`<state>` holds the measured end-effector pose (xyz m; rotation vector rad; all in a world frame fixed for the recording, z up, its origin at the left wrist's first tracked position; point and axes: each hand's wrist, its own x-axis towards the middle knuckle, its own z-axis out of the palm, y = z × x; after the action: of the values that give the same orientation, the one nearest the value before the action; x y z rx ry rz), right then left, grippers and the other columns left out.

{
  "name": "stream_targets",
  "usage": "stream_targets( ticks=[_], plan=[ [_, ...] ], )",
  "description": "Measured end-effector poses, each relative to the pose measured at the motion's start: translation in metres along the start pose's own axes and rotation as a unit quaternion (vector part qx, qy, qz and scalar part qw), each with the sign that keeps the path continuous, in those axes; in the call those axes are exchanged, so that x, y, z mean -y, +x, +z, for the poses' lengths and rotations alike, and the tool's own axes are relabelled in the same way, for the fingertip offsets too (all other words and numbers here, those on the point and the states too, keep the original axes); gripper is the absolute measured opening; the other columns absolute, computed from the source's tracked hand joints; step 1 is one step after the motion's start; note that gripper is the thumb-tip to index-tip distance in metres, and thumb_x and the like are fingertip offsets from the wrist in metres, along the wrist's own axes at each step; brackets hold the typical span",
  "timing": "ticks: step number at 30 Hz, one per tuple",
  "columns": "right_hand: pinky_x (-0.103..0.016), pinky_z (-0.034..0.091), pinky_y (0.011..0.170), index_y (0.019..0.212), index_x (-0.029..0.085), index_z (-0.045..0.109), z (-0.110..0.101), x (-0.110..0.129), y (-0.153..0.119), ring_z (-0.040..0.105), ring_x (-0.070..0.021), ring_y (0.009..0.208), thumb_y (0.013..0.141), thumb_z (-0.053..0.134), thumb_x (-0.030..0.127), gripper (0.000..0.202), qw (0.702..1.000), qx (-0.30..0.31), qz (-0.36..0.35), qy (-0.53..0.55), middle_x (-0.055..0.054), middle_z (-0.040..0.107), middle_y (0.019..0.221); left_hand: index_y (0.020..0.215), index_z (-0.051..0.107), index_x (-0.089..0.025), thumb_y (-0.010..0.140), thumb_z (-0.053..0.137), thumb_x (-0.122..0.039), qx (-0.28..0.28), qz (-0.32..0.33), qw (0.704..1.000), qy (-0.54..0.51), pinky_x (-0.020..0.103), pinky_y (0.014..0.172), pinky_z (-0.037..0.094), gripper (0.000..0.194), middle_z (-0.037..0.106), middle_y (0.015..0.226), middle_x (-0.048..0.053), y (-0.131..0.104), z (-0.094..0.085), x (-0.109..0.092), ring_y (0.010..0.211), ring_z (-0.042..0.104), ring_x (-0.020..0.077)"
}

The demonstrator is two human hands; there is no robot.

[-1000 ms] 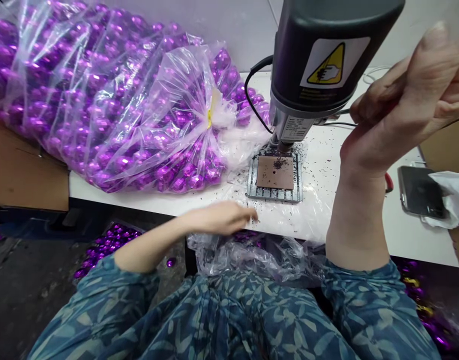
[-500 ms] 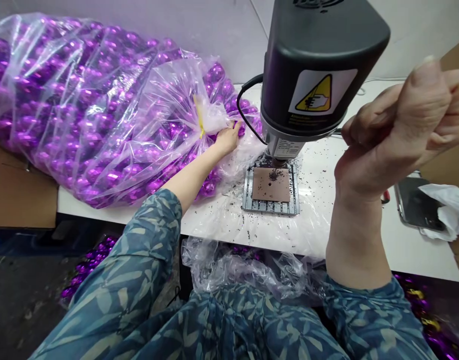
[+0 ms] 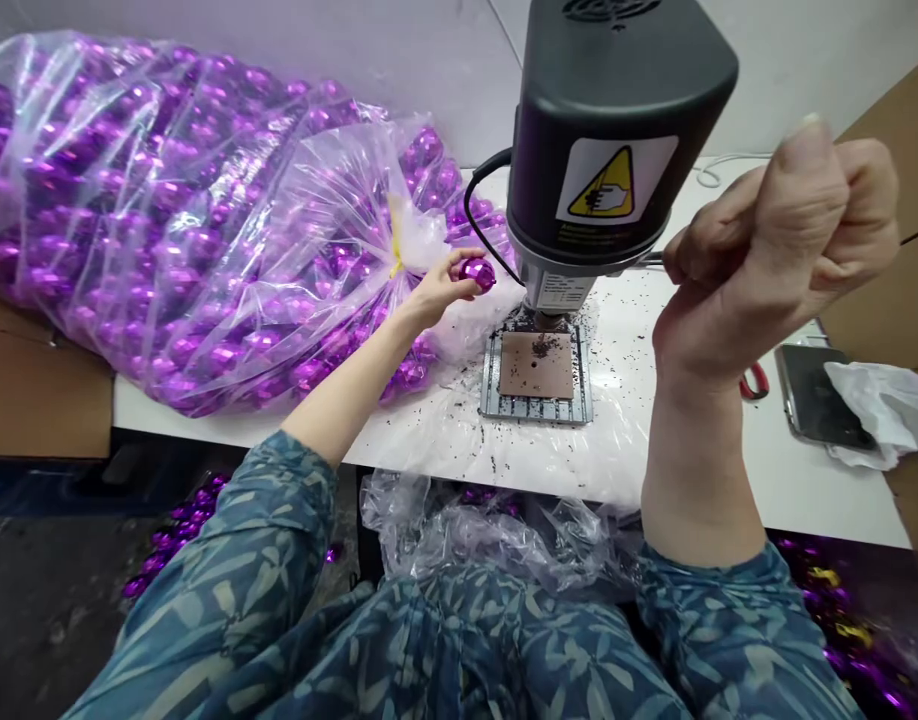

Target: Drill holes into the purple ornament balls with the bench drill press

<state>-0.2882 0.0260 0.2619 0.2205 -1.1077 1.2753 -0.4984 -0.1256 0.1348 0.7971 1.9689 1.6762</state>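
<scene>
The left hand [image 3: 438, 289] is holding a purple ball [image 3: 478, 274] near the tied bag [image 3: 204, 230].
Its fingers are pinching it; the right hand [image 3: 778, 225] is clenching around the black machine's [image 3: 624, 110] handle [image 3: 652, 259].

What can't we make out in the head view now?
Head view:
Rod: gripped end hidden by right hand.
Purple ball: partly covered by left hand.
Label: print too small.
Bag: left end cut off by frame edge.
Red handle: remainder behind right forearm.
</scene>
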Motion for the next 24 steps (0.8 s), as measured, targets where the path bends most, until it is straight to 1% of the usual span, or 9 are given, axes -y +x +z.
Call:
stream_targets(
  ticks=[3,5,7,9,13,15,19,22,24],
  plan=[
    [-0.023,0.017,0.042,0.066,0.02,0.038,0.001,0.0,0.0,0.033,0.0003,0.038,0.085,0.074,0.044,0.048,1.0,-0.003,0.006,-0.005,0.011,0.039,0.046,0.129,0.068,-0.023,0.087,0.076,-0.032,-0.001,-0.057,0.985,-0.162,0.035,0.093,0.063,0.044,0.075,0.116,0.006,-0.043,0.004,-0.016,0.104,0.073,0.0199],
    [-0.022,0.018,0.043,0.066,0.019,0.037,0.0,0.001,-0.001,0.033,0.0012,0.038,0.085,0.073,0.046,0.049,1.0,0.0,0.014,-0.017,0.012,0.039,0.047,0.126,0.07,-0.024,0.094,0.074,-0.046,-0.013,-0.077,0.972,-0.223,0.037,0.096,0.064,0.039,0.075,0.12,0.008,-0.066,0.009,-0.019,0.112,0.073,0.0228],
    [-0.02,0.019,0.043,0.067,0.019,0.036,-0.001,0.002,0.0,0.034,0.0023,0.039,0.084,0.073,0.048,0.05,0.999,0.005,0.024,-0.026,0.012,0.038,0.047,0.125,0.072,-0.025,0.093,0.078,-0.05,-0.024,-0.083,0.966,-0.245,0.04,0.1,0.063,0.04,0.076,0.122,0.008,-0.083,0.017,-0.015,0.119,0.073,0.0249],
    [-0.02,0.02,0.043,0.067,0.019,0.036,-0.002,0.002,0.0,0.034,0.0025,0.039,0.082,0.073,0.05,0.05,0.999,0.009,0.03,-0.027,0.012,0.037,0.047,0.122,0.073,-0.025,0.088,0.087,-0.046,-0.028,-0.078,0.964,-0.251,0.041,0.106,0.061,0.043,0.078,0.123,0.007,-0.093,0.027,-0.005,0.12,0.073,0.0242],
    [-0.023,0.02,0.042,0.066,0.02,0.034,0.001,0.003,-0.001,0.03,0.0006,0.039,0.079,0.072,0.056,0.053,0.999,0.008,0.029,-0.031,0.012,0.036,0.047,0.116,0.074,-0.019,0.074,0.097,-0.044,-0.029,-0.06,0.975,-0.213,0.042,0.114,0.056,0.054,0.081,0.116,0.008,-0.099,0.048,0.019,0.114,0.076,0.0214],
    [-0.025,0.018,0.041,0.065,0.021,0.033,0.003,0.003,-0.002,0.028,-0.0004,0.039,0.079,0.071,0.057,0.055,0.999,0.002,0.02,-0.031,0.011,0.033,0.047,0.116,0.072,-0.018,0.071,0.099,-0.043,-0.013,-0.043,0.983,-0.181,0.044,0.114,0.056,0.058,0.081,0.117,0.01,-0.096,0.058,0.03,0.114,0.077,0.0223],
    [-0.027,0.018,0.043,0.067,0.021,0.034,0.004,0.003,-0.005,0.028,-0.0016,0.039,0.083,0.069,0.055,0.052,1.0,0.002,0.007,-0.028,0.01,0.03,0.049,0.119,0.07,-0.02,0.078,0.095,-0.042,0.03,0.003,0.993,-0.115,0.048,0.113,0.058,0.053,0.08,0.126,0.012,-0.087,0.07,0.044,0.123,0.075,0.0263],
    [-0.026,0.019,0.046,0.067,0.02,0.034,0.003,0.004,-0.006,0.028,-0.0014,0.04,0.085,0.067,0.055,0.052,0.999,0.004,0.004,-0.04,0.01,0.03,0.049,0.124,0.069,-0.019,0.082,0.091,-0.042,0.032,0.025,0.996,-0.079,0.049,0.113,0.059,0.053,0.079,0.128,0.012,-0.084,0.074,0.047,0.124,0.075,0.027],
    [-0.027,0.019,0.046,0.067,0.02,0.034,0.003,0.004,-0.007,0.027,-0.0017,0.04,0.085,0.065,0.058,0.052,0.999,0.006,0.003,-0.049,0.01,0.029,0.049,0.126,0.068,-0.018,0.082,0.091,-0.039,0.032,0.028,0.997,-0.059,0.049,0.112,0.06,0.054,0.078,0.128,0.013,-0.084,0.076,0.045,0.122,0.076,0.0267]
  ],
)
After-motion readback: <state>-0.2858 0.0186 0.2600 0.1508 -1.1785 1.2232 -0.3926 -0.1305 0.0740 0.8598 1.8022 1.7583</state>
